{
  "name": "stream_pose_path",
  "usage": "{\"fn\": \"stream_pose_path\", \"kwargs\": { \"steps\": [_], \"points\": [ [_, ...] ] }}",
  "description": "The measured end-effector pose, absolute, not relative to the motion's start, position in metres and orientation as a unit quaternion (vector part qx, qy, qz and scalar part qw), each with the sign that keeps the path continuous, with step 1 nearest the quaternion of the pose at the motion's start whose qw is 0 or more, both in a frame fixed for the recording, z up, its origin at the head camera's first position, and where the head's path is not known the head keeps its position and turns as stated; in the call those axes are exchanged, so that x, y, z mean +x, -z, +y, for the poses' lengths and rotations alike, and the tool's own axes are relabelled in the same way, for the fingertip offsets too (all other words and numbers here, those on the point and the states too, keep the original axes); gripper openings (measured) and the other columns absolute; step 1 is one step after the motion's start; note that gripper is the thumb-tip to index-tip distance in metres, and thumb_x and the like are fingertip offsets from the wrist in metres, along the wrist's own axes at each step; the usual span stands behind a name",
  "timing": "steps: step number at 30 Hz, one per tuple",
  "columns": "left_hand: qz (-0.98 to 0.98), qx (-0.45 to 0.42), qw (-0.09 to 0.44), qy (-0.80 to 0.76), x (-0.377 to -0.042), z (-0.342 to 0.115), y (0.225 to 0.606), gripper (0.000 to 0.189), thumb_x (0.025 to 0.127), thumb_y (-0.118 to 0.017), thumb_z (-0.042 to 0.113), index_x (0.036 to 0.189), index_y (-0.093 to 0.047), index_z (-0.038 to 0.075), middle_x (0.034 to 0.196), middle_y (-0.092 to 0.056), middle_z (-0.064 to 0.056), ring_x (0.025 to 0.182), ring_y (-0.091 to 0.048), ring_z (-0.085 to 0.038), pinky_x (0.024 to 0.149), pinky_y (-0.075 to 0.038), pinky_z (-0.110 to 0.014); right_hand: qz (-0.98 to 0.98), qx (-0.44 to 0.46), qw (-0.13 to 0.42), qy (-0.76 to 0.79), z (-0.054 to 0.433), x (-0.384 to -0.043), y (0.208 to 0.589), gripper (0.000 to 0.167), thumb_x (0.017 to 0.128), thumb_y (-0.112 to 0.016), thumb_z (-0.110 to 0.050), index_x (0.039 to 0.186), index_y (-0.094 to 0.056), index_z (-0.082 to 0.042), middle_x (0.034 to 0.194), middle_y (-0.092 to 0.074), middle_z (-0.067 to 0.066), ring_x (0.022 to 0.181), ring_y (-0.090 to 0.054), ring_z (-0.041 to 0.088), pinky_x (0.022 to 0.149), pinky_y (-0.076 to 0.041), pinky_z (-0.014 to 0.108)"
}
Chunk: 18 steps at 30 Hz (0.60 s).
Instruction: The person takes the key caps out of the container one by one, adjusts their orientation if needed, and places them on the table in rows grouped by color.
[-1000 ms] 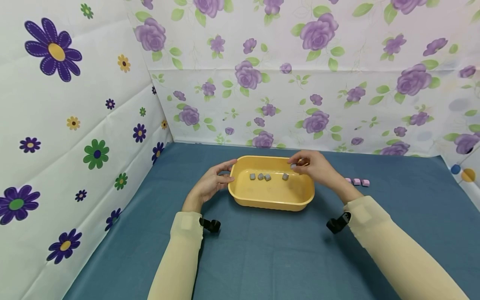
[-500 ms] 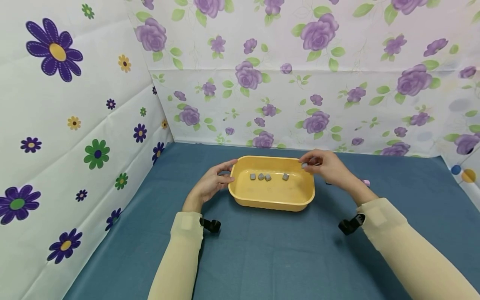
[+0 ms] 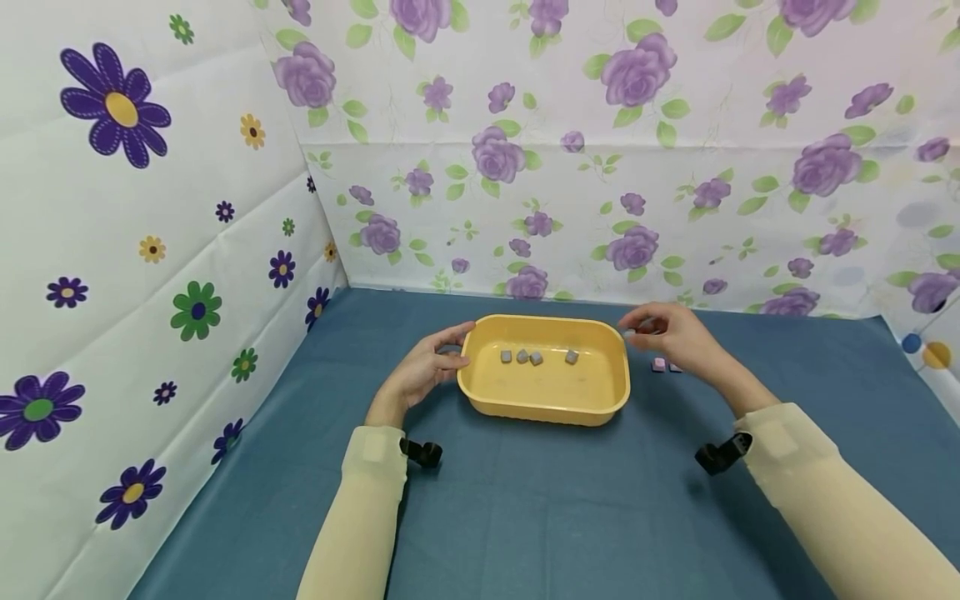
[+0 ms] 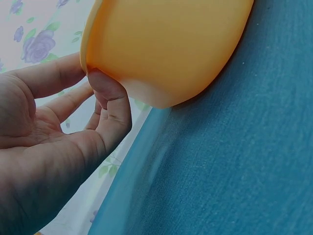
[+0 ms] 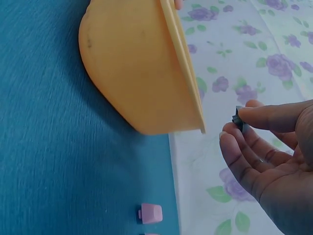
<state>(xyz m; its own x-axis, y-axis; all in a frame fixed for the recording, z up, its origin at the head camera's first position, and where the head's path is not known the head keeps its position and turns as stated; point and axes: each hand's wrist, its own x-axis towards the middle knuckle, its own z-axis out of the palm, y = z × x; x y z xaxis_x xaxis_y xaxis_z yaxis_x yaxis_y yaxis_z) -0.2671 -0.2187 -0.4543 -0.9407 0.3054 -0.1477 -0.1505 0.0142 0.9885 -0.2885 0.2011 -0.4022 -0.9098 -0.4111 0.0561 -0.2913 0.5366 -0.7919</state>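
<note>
A yellow plastic basin (image 3: 543, 408) sits on the table with several small grey cubes (image 3: 536, 358) inside on its floor. My left hand (image 3: 420, 367) grips the basin's left rim; in the left wrist view its thumb (image 4: 107, 85) presses the outer wall. My right hand (image 3: 671, 337) is just outside the basin's right end, at about rim height. Between thumb and fingers it pinches another small grey cube (image 5: 238, 120), whose notched side shows in the right wrist view. Below that hand, small pink cubes (image 3: 658, 364) rest on the cloth, partly hidden by the hand.
Blue cloth (image 3: 555, 508) covers the table. A white flowered sheet (image 3: 555, 208) hangs along the back, and another (image 3: 187, 333) along the left side. In the right wrist view, one pink cube (image 5: 150, 213) shows a small nub.
My right hand has moved right with the pinched grey cube, from over the basin's inside to past its right rim. The left hand and basin stay in place.
</note>
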Motion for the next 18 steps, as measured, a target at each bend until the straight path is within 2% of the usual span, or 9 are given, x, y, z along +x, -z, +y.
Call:
{"fn": "stream_pose_path", "kwargs": {
  "steps": [9,18],
  "points": [
    [0.691,0.063,0.163,-0.701,-0.267,-0.218,0.454,0.063,0.102,-0.06,-0.004,0.16,-0.044,0.017,0.126,-0.044,-0.011,0.093,-0.055,-0.021,0.076,-0.054,-0.028,0.869,-0.183,0.083,0.452,0.214,-0.289,0.408,0.031,0.103,-0.068,-0.017,0.131,-0.068,-0.004,0.135,-0.063,0.019,0.117,-0.063,0.035,0.091,-0.056,0.052],
    [0.696,0.06,0.162,-0.697,-0.268,-0.219,0.455,0.064,0.102,-0.062,-0.003,0.16,-0.045,0.018,0.127,-0.044,-0.01,0.094,-0.055,-0.021,0.077,-0.054,-0.028,0.872,-0.177,0.084,0.449,0.22,-0.287,0.412,0.029,0.103,-0.068,-0.013,0.13,-0.068,-0.004,0.131,-0.064,0.021,0.11,-0.064,0.032,0.084,-0.058,0.045]
  ]
}}
